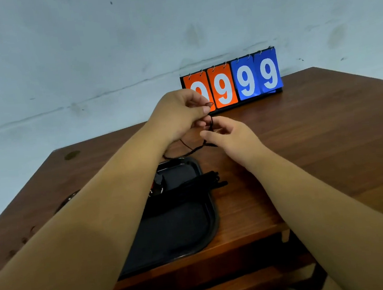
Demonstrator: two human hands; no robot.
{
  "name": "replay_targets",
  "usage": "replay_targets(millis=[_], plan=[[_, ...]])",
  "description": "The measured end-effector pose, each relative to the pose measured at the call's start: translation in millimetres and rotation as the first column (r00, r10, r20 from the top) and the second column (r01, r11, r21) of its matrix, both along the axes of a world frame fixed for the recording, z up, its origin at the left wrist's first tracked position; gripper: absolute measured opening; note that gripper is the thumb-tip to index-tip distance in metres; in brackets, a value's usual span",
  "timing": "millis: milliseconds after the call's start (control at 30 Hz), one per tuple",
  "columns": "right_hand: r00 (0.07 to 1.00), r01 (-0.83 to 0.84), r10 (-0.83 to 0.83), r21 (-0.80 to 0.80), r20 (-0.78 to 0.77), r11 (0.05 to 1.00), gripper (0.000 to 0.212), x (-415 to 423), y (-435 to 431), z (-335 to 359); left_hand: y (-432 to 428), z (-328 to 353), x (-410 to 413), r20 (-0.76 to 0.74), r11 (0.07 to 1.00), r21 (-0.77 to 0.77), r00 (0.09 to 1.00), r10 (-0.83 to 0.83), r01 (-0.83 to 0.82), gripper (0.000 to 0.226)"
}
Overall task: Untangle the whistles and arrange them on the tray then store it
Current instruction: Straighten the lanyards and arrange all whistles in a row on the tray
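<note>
Currently both arms reach out over the desk (316, 142). Left hand (179, 112) pinches a loop of black cord (193, 150) in front of the scoreboard (245, 81). Right hand (230, 138), just nearer, has fingers curled, pinching the same cord. Tray (214, 213) sits near, holding a lanyard bundle (204, 181) and a whistle (159, 184) part-hidden by the left arm.

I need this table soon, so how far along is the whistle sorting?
Partly done: a bundle of black cords and what looks like a whistle already lie on the tray. In hand: the left hand and right hand pinch a tangled cord above the table. Left: free it, lay it on the tray, then store the tray, which sits on the table.
</note>
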State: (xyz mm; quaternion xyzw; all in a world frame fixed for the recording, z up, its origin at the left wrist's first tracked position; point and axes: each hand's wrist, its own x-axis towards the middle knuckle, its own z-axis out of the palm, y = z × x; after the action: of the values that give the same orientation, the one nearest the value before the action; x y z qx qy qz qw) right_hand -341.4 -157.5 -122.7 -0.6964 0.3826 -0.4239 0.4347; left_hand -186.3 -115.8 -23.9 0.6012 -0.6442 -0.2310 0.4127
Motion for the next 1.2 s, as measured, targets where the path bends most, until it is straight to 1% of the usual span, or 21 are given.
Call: replay_targets(millis=[100,167,267,400,500,567,633,800,1000,1100,1200], plan=[[0.998,-0.004,0.006,-0.031,0.061,1.0,0.028,-5,4,2,7,3,-4,-0.031,1.0,-0.006,0.999,0.007,-0.007,0.015],[0.997,0.008,-0.006,-0.024,0.081,1.0,0.021,-7,7,4,11,5,-4,-0.053,1.0,-0.006,0.999,0.01,-0.01,0.014],[0.997,0.039,-0.04,0.01,0.067,0.999,0.028,-7,11,6,13,11,10,-0.075,0.998,-0.025,0.995,0.061,-0.063,0.013],[0.997,0.026,-0.032,0.077,0.073,0.997,0.033,-7,21,11,21,16,50,-0.249,0.987,-0.014,0.957,0.149,-0.158,0.008],[0.993,-0.02,0.003,0.144,0.118,0.989,0.032,-10,26,14,37,15,76,-0.316,0.979,-0.003,0.929,0.193,-0.204,0.007],[0.991,-0.041,0.019,0.16,0.135,0.986,0.031,-12,30,19,52,16,89,-0.361,0.971,-0.005,0.906,0.223,-0.241,0.006],[0.995,-0.037,0.024,0.13,0.099,0.991,0.03,-14,35,27,68,19,100,-0.398,0.963,-0.013,0.885,0.242,-0.269,0.006],[0.996,-0.051,0.049,-0.025,-0.08,0.998,0.029,-16,54,57,106,35,123,-0.475,0.949,-0.061,0.846,0.244,-0.308,0.01],[0.997,-0.037,0.029,-0.122,-0.069,0.992,0.028,-14,78,101,148,64,148,-0.59,0.941,-0.092,0.779,0.212,-0.325,0.018],[0.998,-0.023,0.012,-0.174,-0.067,0.984,0.029,-11,87,118,168,76,157,-0.624,0.932,-0.116,0.755,0.2,-0.343,0.014],[0.996,-0.005,-0.013,-0.209,-0.086,0.978,0.025,-9,96,128,187,83,164,-0.665,0.921,-0.133,0.722,0.191,-0.366,0.01]])
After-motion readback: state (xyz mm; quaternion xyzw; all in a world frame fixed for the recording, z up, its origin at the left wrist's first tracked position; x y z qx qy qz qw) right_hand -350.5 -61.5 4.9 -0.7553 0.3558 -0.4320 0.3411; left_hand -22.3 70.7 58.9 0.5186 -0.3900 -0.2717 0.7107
